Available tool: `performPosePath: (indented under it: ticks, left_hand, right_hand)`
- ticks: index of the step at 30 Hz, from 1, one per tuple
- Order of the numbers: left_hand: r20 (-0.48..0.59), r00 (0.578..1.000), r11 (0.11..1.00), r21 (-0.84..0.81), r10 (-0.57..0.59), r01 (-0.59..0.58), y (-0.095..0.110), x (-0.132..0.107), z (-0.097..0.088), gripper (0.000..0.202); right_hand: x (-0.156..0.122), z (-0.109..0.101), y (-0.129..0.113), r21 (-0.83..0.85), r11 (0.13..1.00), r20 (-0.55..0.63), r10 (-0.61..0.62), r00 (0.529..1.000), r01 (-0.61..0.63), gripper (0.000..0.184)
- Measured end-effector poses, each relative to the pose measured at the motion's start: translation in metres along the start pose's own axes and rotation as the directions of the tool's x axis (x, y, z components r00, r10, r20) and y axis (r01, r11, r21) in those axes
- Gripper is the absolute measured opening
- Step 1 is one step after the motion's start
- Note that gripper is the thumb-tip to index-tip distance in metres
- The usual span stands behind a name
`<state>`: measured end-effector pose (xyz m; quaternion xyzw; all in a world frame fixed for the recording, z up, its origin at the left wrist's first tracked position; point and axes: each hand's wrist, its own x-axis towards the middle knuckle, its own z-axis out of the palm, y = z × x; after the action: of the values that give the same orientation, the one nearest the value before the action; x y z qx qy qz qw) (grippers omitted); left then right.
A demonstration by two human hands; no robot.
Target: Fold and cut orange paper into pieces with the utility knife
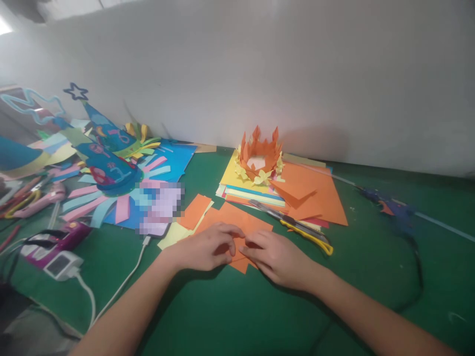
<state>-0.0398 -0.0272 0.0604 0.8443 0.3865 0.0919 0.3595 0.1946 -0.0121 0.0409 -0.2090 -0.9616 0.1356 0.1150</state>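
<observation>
My left hand (pixel 206 247) and my right hand (pixel 278 257) meet over sheets of orange paper (pixel 237 220) on the green table. Between my fingertips is a small piece of orange paper (pixel 239 265), pinched from both sides. Its exact shape is partly hidden by my fingers. The fingers of both hands are curled and closed. A cutter knife (pixel 293 225) with a yellow handle lies just beyond my right hand. Pale yellow paper (pixel 174 236) and a small orange sheet (pixel 196 211) lie beyond my left hand.
An orange paper crown (pixel 260 160) stands on stacked coloured paper near the wall. Decorated cone hats (pixel 111 165) occupy the left, near a charging phone (pixel 163 207) and a purple power strip (pixel 61 244). A blue glue gun (pixel 395 210) with its cord lies right.
</observation>
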Motion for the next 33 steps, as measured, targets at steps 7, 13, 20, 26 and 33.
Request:
performPosePath:
  ticks: [7, 13, 20, 26, 33]
  left_hand:
    - [0.008, 0.999, 0.999, -0.005, 0.031, -0.031, 0.002, 0.003, -0.002, 0.022]
    - [-0.001, 0.999, 0.999, -0.029, 0.041, -0.041, 0.000, 0.004, -0.001, 0.021]
    - [0.010, 0.998, 0.998, -0.010, 0.063, -0.063, -0.001, 0.004, -0.001, 0.021]
    - [0.015, 0.997, 0.997, -0.006, 0.079, -0.079, -0.002, 0.004, -0.002, 0.024]
    - [0.025, 0.996, 0.996, -0.032, 0.089, -0.088, -0.007, 0.005, 0.002, 0.027]
  right_hand:
    - [-0.001, -0.005, 0.002, 0.128, 0.992, -0.015, 0.010, 1.000, -0.008, 0.028]
    - [0.008, 0.003, -0.001, 0.303, 0.943, -0.150, 0.190, 0.970, -0.138, 0.030]
    - [0.018, 0.017, 0.003, 0.399, 0.895, -0.185, 0.290, 0.939, -0.199, 0.010]
    - [0.016, 0.012, 0.007, 0.436, 0.874, -0.103, 0.288, 0.952, -0.217, 0.009]
    - [0.015, 0.004, 0.007, 0.411, 0.877, -0.025, 0.282, 0.959, -0.247, 0.010]
